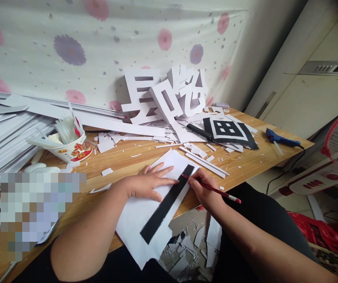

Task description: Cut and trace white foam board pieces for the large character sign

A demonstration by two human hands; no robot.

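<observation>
A long black strip (167, 204) lies diagonally on a white sheet (136, 216) at the table's front edge. My left hand (149, 182) rests on the sheet with fingers spread, a fingertip touching the strip's left edge. In my right hand (202, 184) is a dark red pencil (223, 193), its white and red eraser end pointing right. The pencil's tip is at the strip's upper right part.
Behind stand white cut-out characters (142, 94), near a black patterned piece (230, 131). A paper bowl (74, 151) holds translucent sticks at left; a blue glue gun (282, 138) lies at right. Scraps litter table (124, 161) and floor.
</observation>
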